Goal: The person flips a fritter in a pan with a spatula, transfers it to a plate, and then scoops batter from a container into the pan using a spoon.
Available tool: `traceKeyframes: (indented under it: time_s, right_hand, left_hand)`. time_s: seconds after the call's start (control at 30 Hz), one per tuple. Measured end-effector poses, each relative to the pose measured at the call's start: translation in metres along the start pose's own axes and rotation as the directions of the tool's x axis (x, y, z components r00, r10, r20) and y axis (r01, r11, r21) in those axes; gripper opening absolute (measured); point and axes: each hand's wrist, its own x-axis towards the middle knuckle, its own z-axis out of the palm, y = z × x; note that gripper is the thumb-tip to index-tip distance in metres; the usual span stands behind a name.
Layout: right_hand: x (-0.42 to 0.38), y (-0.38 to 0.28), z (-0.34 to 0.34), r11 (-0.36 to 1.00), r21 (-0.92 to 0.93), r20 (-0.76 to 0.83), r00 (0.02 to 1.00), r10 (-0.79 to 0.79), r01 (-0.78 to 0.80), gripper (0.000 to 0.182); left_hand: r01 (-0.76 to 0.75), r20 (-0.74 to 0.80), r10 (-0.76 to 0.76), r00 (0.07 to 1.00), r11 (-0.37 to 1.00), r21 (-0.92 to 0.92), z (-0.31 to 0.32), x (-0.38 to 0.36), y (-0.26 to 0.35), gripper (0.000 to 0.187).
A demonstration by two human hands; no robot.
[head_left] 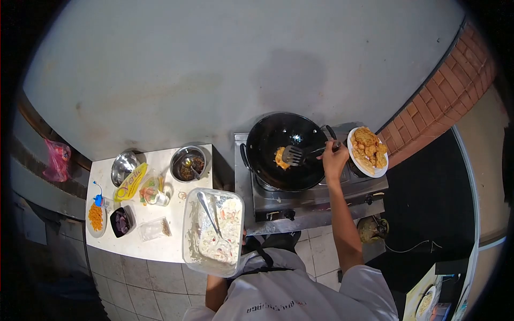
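My right hand (334, 157) is closed around the handle of a slotted spatula (294, 155) over the black wok (267, 174). The spatula's head touches a golden fried fritter (281, 158) in the wok. At my left side is a clear plastic container (187, 235) of pale batter with vegetable bits, and a metal spoon (209, 214) rests in it. Only some fingertips of my left hand (244, 237) show at the container's right edge; the rest is hidden beneath it. To the right of the wok, a white plate (380, 172) bears several fried fritters (367, 145).
The wok sits on a metal gas stove (316, 206). On the white table (176, 246) are steel bowls (124, 167), a yellow packet (130, 182), a dark bowl (121, 221) and an orange-filled plate (96, 218). A gas cylinder (373, 229) stands below right. Brick edging (428, 101) borders the wall.
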Motion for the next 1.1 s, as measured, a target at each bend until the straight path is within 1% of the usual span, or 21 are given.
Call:
traceKeyframes:
  time_s: [0.07, 0.17, 0.23, 0.27, 0.33, 0.37, 0.43, 0.47, 0.5, 0.53, 0.67, 0.73, 0.77, 0.8, 0.87, 0.9, 0.93, 1.0, 1.1]
  right_hand:
    - [-0.004, 0.004, 0.002, 1.000, -0.023, 0.008, 1.000, 0.016, -0.015, 0.026]
    - [-0.005, 0.009, 0.008, 0.999, -0.053, 0.015, 1.000, 0.013, -0.012, 0.025]
    - [-0.005, 0.006, 0.008, 0.990, -0.139, 0.077, 0.996, 0.033, -0.022, 0.024]
    - [-0.005, 0.007, 0.009, 0.990, -0.139, 0.079, 0.996, 0.034, -0.023, 0.024]
    - [-0.003, 0.008, 0.011, 0.934, -0.292, 0.072, 0.979, -0.191, 0.204, 0.021]
    - [-0.003, 0.009, 0.013, 0.934, -0.292, 0.075, 0.978, -0.192, 0.206, 0.021]
    - [0.000, 0.008, 0.017, 0.853, -0.309, 0.000, 0.896, -0.443, 0.421, 0.020]
    - [0.000, 0.007, 0.018, 0.853, -0.303, 0.004, 0.895, -0.445, 0.426, 0.020]
    - [0.000, 0.005, 0.016, 0.905, -0.281, 0.072, 0.947, -0.312, 0.319, 0.020]
    - [-0.001, 0.004, 0.015, 0.941, -0.268, 0.143, 0.975, -0.172, 0.206, 0.020]
    - [-0.005, 0.017, 0.018, 0.959, -0.187, 0.129, 0.974, -0.189, 0.211, 0.020]
    - [-0.006, 0.022, 0.017, 0.979, -0.156, 0.126, 0.986, -0.113, 0.132, 0.022]
    - [-0.008, 0.019, 0.013, 0.969, -0.209, 0.163, 0.982, -0.095, 0.128, 0.022]
    - [-0.008, 0.027, 0.013, 0.971, -0.204, 0.167, 0.981, -0.093, 0.127, 0.022]
    - [-0.007, 0.032, 0.017, 0.947, -0.237, 0.106, 0.975, -0.197, 0.217, 0.023]
    - [-0.006, 0.034, 0.014, 0.961, -0.205, 0.118, 0.979, -0.164, 0.186, 0.023]
    - [-0.005, 0.042, 0.016, 0.962, -0.198, 0.124, 0.978, -0.166, 0.189, 0.023]
    - [0.000, 0.064, 0.019, 0.887, -0.269, 0.070, 0.926, -0.370, 0.375, 0.027]
    - [-0.004, 0.047, 0.012, 0.913, -0.211, 0.099, 0.937, -0.336, 0.350, 0.026]
  left_hand:
    - [0.010, -0.007, -0.010, 1.000, 1.000, -0.004, -0.001, -0.006, -0.007, 0.081]
    - [0.015, -0.012, -0.015, 1.000, 1.000, -0.009, -0.001, 0.005, -0.003, 0.081]
    - [0.013, -0.012, -0.013, 1.000, 1.000, -0.015, 0.003, 0.014, -0.003, 0.081]
    - [0.013, -0.015, -0.013, 1.000, 1.000, -0.019, 0.001, 0.011, -0.003, 0.082]
    - [0.016, -0.019, -0.016, 1.000, 0.999, -0.031, 0.004, 0.014, -0.002, 0.082]
    - [0.016, -0.020, -0.017, 1.000, 0.999, -0.036, 0.004, 0.015, -0.001, 0.082]
    - [0.011, -0.020, -0.012, 1.000, 0.999, -0.045, 0.000, 0.009, -0.004, 0.082]
    - [0.006, -0.018, -0.007, 1.000, 0.999, -0.049, 0.001, 0.012, -0.004, 0.082]
    - [0.000, -0.016, -0.001, 1.000, 0.999, -0.052, -0.003, 0.007, -0.006, 0.082]
    - [-0.007, -0.015, 0.006, 1.000, 0.998, -0.056, -0.003, 0.007, -0.005, 0.082]
    - [-0.036, -0.009, 0.036, 0.999, 0.997, -0.071, -0.008, 0.001, -0.001, 0.083]
    - [-0.050, -0.010, 0.050, 0.999, 0.996, -0.080, -0.008, 0.003, 0.001, 0.083]
    - [-0.056, -0.012, 0.055, 0.998, 0.995, -0.083, -0.006, 0.003, 0.003, 0.083]
    - [-0.061, -0.015, 0.059, 0.998, 0.995, -0.083, -0.014, -0.009, 0.000, 0.083]
    - [-0.067, -0.012, 0.067, 0.998, 0.994, -0.081, -0.010, -0.003, 0.002, 0.083]
    - [-0.072, -0.010, 0.071, 0.997, 0.994, -0.081, -0.009, -0.002, 0.005, 0.084]
    - [-0.078, -0.008, 0.078, 0.997, 0.994, -0.082, -0.015, -0.012, 0.002, 0.084]
    - [-0.096, -0.005, 0.096, 0.995, 0.992, -0.083, -0.017, -0.011, -0.002, 0.084]
    - [-0.121, 0.003, 0.122, 0.993, 0.989, -0.089, -0.026, -0.025, -0.005, 0.084]
